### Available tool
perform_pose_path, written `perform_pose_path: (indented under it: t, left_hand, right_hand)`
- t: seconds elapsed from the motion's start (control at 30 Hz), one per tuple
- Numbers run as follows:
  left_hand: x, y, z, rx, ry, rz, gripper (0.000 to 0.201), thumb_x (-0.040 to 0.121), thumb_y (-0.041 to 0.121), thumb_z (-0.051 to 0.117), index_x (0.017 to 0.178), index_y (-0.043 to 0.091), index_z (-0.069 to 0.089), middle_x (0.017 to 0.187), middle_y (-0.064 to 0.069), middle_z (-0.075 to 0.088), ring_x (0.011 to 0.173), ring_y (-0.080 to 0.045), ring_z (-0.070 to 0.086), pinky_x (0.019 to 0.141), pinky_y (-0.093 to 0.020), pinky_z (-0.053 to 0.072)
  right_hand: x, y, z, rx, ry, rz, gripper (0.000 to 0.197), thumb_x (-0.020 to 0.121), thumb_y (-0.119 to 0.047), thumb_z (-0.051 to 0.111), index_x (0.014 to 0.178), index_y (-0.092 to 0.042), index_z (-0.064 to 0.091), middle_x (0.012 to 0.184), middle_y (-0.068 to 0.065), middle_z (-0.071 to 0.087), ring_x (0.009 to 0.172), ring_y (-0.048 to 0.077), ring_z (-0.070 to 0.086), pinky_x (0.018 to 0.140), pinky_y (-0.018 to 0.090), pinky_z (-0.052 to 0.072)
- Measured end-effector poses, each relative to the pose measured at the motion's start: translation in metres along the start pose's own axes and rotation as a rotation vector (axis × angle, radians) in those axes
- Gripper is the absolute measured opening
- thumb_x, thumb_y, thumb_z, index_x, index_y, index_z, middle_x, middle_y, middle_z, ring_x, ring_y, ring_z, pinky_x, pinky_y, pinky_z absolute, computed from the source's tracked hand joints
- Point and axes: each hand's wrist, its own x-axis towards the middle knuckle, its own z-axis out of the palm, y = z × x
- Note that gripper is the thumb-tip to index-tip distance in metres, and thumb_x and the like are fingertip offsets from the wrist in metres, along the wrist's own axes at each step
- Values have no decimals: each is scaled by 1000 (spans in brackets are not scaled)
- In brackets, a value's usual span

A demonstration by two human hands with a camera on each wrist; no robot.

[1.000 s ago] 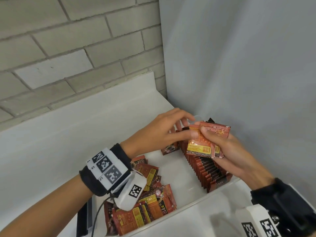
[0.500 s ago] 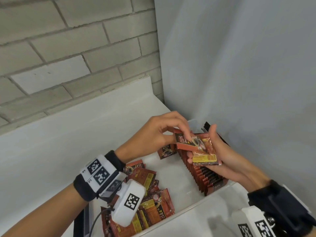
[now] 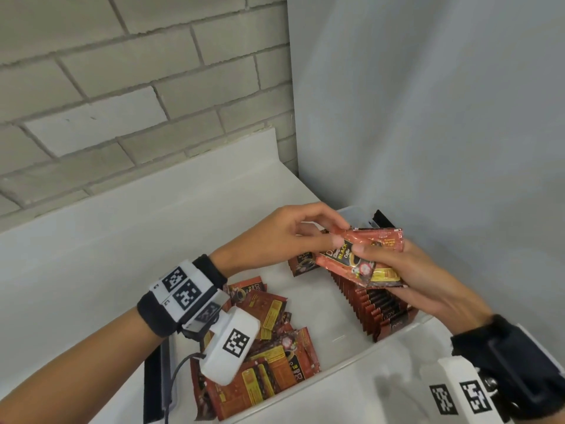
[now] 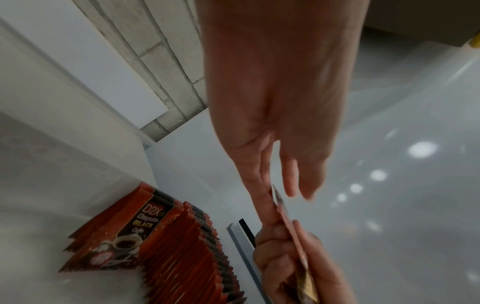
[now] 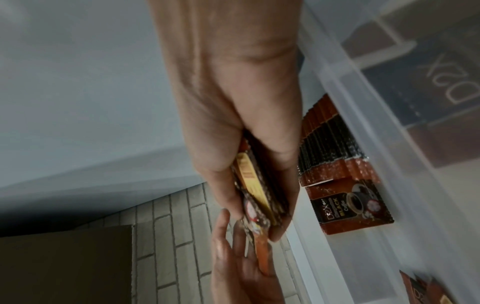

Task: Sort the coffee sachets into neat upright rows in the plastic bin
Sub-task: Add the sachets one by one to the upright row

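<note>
grey brick wall (image 3: 122, 87) backs a white counter (image 3: 91, 240) holding a plastic bin (image 3: 351, 365).

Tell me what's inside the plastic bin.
In the plastic bin: an upright sachet row on the right, a loose sachet pile on the left. The wrist camera covers part.

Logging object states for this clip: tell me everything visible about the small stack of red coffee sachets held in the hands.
The small stack of red foil coffee sachets is glossy, printed "Black Coffee" with a cup picture and a yellow panel. It tilts above the upright row of red sachets. The right hand grips it from below; the left hand pinches its upper corner.
</note>
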Motion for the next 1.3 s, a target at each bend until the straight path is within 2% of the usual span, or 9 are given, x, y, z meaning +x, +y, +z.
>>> perform_pose_path:
  t: [0.13,0.27,0.37,0.53,0.7,0.87,1.07,1.2,1.3]
  left_hand:
    - [1,1,-4,50,-49,-32,28,81,6,73,109,9,69,105,7,69,86,-18,67,84,-34,56]
    - [5,-1,-24,218,-9,22,21,81,7,73,102,10,74,106,-2,68,92,-23,63,86,-30,51]
    - [7,-5,-33,481,-46,20,16,83,6,70,97,12,76,103,-2,68,88,-8,62,82,-14,47]
    - [16,-27,-23,791,-158,-40,20,88,1,62,103,8,74,106,-4,67,95,-13,60,76,-1,33]
    - [18,-38,-5,910,-236,30,28,92,-2,52,106,11,73,104,-2,69,89,-18,50,77,-16,36]
    - [12,-41,1,1024,-243,28,48,85,-15,44,115,14,67,103,-4,67,83,-15,33,68,-40,46]
    - [14,-33,6,1123,-198,46,43,88,-10,47,119,14,65,110,-7,56,92,-23,53,64,-31,41]
    - [14,-29,9,1212,-173,-4,34,90,-6,46,116,10,60,114,-8,46,79,-16,42,61,-28,30]
    - [13,-32,10,1238,-162,14,29,91,-5,48,113,8,62,108,-7,47,90,-19,47,59,-26,29]
  right_hand:
    - [-3,-2,3,-22,2,28,32,72,-12,69,104,-8,69,101,16,74,86,26,73,71,30,59]
    - [1,0,4,24,113,-81,58,47,-41,91,97,-15,74,96,12,74,85,24,72,68,29,59]
    - [3,-2,0,116,199,-160,80,33,-55,93,99,-14,71,83,7,70,80,20,70,74,28,59]
    - [3,0,0,161,144,-193,62,45,-55,91,91,-16,74,82,6,68,78,18,68,82,30,57]
    - [1,-2,2,183,153,-180,79,46,-55,90,108,-12,69,84,6,67,79,18,69,78,29,58]
    - [0,-1,-1,192,113,-191,59,54,-54,87,99,-18,74,85,5,66,79,16,68,84,32,57]
    - [-4,-3,1,225,96,-159,36,69,-43,71,94,-18,74,81,5,66,76,15,68,76,27,57]
    - [-2,-6,1,347,101,-115,34,82,-27,55,106,-4,63,83,8,61,72,17,63,78,30,58]
    - [-2,-6,-2,388,98,-87,39,80,-21,49,111,1,62,87,12,63,77,22,64,73,30,58]
